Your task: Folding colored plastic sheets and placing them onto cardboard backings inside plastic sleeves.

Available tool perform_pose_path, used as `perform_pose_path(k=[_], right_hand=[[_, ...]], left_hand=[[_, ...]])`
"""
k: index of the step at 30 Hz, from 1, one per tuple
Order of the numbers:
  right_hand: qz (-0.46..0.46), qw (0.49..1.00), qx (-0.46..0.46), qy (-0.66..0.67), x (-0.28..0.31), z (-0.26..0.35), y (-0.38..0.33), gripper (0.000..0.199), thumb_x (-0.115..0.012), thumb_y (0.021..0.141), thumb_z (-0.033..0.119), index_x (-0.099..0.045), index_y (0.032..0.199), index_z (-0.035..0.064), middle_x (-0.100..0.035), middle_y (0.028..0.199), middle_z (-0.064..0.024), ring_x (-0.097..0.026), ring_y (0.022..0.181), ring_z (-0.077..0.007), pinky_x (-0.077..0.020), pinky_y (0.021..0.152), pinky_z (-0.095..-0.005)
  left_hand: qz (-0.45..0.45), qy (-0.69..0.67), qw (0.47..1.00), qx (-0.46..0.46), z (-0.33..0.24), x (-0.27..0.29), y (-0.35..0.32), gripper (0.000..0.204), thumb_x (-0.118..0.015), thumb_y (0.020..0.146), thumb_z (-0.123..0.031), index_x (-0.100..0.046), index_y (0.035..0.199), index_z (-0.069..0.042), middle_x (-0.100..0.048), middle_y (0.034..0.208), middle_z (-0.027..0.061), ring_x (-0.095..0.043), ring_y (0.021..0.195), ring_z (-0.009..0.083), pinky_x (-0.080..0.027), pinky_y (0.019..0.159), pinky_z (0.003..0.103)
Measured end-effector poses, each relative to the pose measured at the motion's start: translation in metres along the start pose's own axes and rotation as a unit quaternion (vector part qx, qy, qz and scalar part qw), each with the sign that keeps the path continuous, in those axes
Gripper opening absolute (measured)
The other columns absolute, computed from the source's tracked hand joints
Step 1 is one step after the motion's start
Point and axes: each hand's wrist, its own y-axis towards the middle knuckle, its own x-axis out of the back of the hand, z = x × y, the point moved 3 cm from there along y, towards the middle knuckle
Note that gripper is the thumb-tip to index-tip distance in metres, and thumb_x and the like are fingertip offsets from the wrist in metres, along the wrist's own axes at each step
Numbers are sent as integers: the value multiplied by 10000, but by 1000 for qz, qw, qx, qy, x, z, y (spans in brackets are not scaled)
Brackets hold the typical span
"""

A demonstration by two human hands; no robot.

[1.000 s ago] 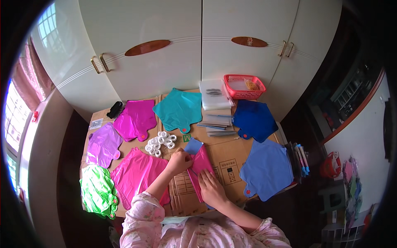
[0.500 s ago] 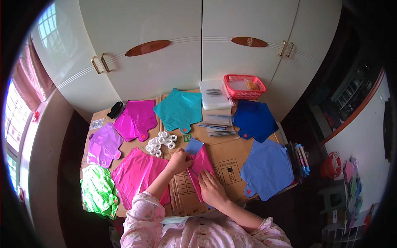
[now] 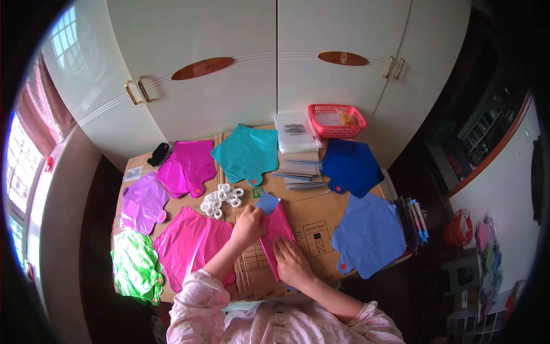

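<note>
In the middle of the cardboard-covered table lies a bright pink foil balloon (image 3: 281, 222), flat and folded into a narrow strip. A blue-grey card (image 3: 267, 203) sticks out from its far end, and another bit of blue shows at the near end. My left hand (image 3: 250, 225) is closed at the strip's left edge, pinching the foil near the card. Spread fingers of my right hand (image 3: 290, 260) lie flat on the near part of the strip. Just beyond my left hand is a heap of small white rings, perhaps ribbon rolls (image 3: 222, 198).
Flat foil balloons surround the work: pink (image 3: 192, 246), green (image 3: 136, 266), lilac (image 3: 143, 203), magenta (image 3: 186, 167), teal (image 3: 246, 152), dark blue (image 3: 353, 166), light blue (image 3: 369, 235). At the back are card stacks (image 3: 301, 170), clear plastic sleeves (image 3: 296, 131) and a red basket (image 3: 338, 131). White cupboards (image 3: 195, 34) stand behind.
My left hand has shifted very slightly toward the card end, still at the strip's left edge. My right hand stays on the foil. The whole view has moved a touch.
</note>
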Motion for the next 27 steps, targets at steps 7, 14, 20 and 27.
perform_pose_path(k=[7, 14, 20, 27], right_hand=[[9, 1000, -9, 21, -8, -4, -3, 383, -500, 823, 123, -568, 1134, -90, -541, 1184, -249, -488, 1176, -381, -357, 1055, -463], [0, 1000, -6, 22, -4, -2, -1, 389, -517, 816, 89, -558, 1162, -85, -511, 1258, -262, -480, 1191, -404, -363, 1048, -471], [7, 1000, -1, -7, 1, -1, 0, 442, -481, 840, 125, -516, 1216, -105, -492, 1300, -257, -453, 1251, -351, -335, 1083, -442], [12, 1000, 2, -9, 1, -1, -1, 466, -463, 850, 127, -480, 1253, -107, -466, 1330, -262, -426, 1284, -355, -324, 1096, -444]], left_hand=[[56, -26, 978, -199, -64, 1, -23, 273, -607, 806, -109, -665, 1060, -27, -587, 939, 136, -579, 877, 302, -491, 818, 380], [68, 44, 983, -167, -42, -23, -8, 367, -583, 794, -96, -599, 1133, 45, -592, 969, 140, -566, 923, 286, -495, 822, 359], [116, 107, 977, -143, -35, -28, 15, 456, -573, 796, -108, -529, 1226, 38, -613, 974, 157, -619, 861, 290, -539, 699, 377], [161, 70, 983, -57, -36, -21, 29, 539, -574, 824, -152, -449, 1316, 27, -623, 974, 215, -647, 892, 349, -535, 714, 423]])
